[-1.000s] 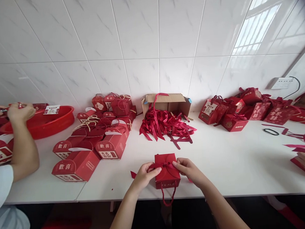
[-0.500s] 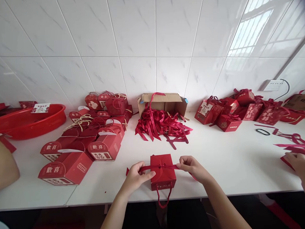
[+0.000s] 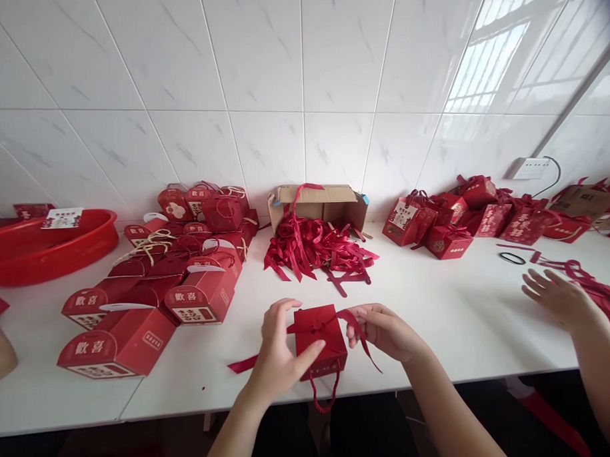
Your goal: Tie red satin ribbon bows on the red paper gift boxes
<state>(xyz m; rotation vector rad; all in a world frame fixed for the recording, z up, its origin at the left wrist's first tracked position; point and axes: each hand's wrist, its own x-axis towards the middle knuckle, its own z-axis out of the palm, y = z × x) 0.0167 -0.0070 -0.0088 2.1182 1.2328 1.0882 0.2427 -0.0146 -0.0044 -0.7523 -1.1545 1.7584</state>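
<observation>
A small red box (image 3: 322,354) with a twisted cord handle hanging at its near side stands near the table's front edge. A dark red ribbon (image 3: 244,364) crosses its top, one end lying out to the left and the other curving down on the right. My left hand (image 3: 284,352) is at the box's left side, thumb and fingers spread apart, the thumb over the top. At the box's right, my right hand (image 3: 383,329) has its fingers curled together at the ribbon.
Red ribbons (image 3: 318,248) spill from a cardboard box (image 3: 326,194) at the wall. Red gift boxes (image 3: 197,295) stand at left, beside a red basin (image 3: 50,257); more boxes (image 3: 448,241) are at right. Another person's hand (image 3: 557,296) is over the table at far right.
My left hand has opened from its grip on the ribbon. The ribbon's right end now curves over in front of my right hand. The other person's hand has moved left and spread.
</observation>
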